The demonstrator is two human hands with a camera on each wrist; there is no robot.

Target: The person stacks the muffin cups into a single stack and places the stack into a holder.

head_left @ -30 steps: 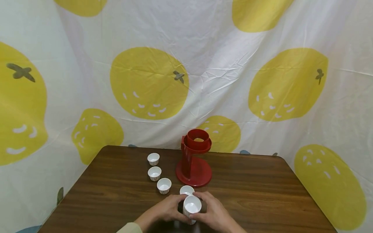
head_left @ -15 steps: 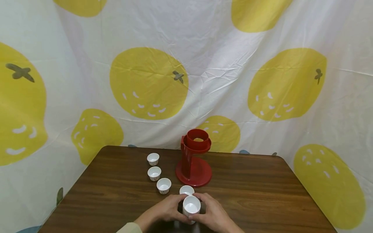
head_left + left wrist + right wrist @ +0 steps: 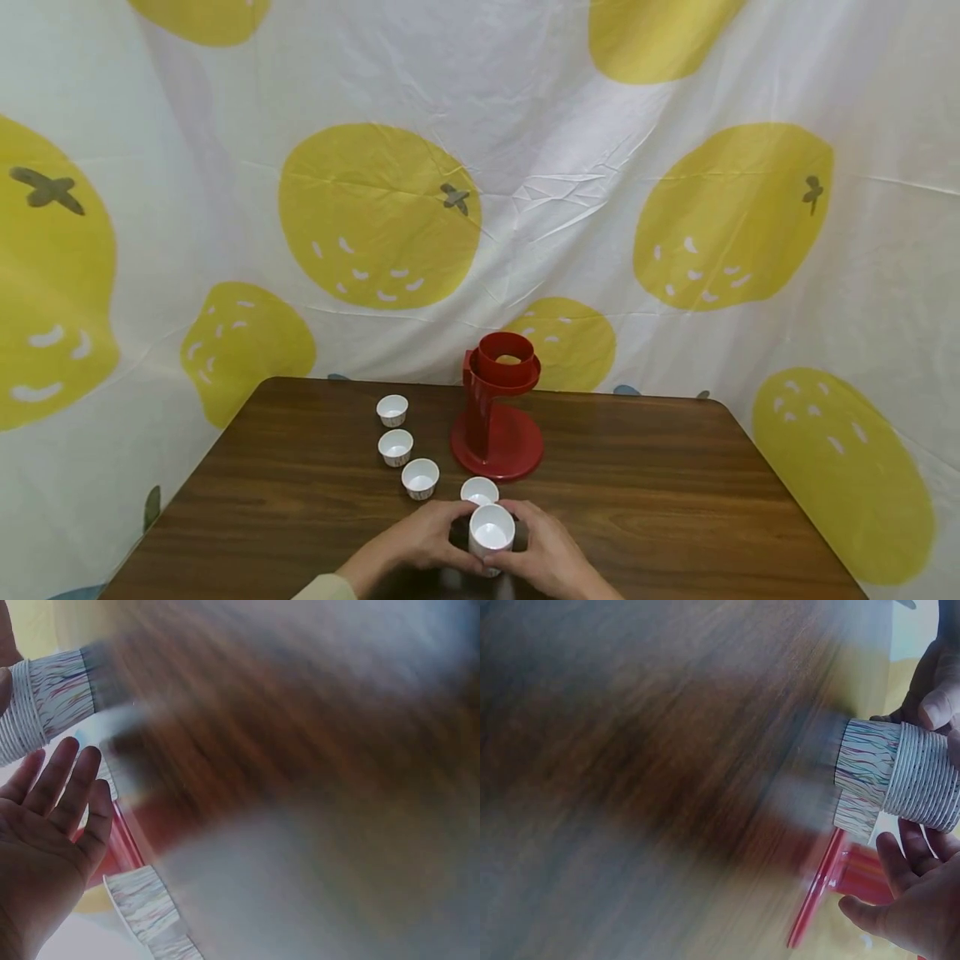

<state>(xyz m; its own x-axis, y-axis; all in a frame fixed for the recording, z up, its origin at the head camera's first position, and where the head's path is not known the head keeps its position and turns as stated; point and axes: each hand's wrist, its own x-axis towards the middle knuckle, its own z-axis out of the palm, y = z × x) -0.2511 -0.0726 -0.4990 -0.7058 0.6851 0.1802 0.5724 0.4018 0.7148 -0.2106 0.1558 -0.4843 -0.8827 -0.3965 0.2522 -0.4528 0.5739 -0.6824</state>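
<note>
Cloth printed with yellow lemons hangs behind everything on my head feed, running from the left edge to the right. Leftmost on the dark wooden table I see the far cup, the middle cup and the near cup set in a slanting row, all white, upright and apart. A pale sleeve comes next, then the person's left hand, thumb and forefinger curved to the side of a nested cup stack; its other fingers fan out in the left wrist view. A single cup stands just behind the stack, partly hidden by it. I read the stack as upright, held between both hands at the table's near side; whether its foot touches the wood I cannot tell. Behind it rises the red stand, with a round base and a ring-shaped top. Rightmost, I have the right hand, gripping the stack's other side between thumb and forefinger, its remaining fingers loosely spread in the right wrist view.
</note>
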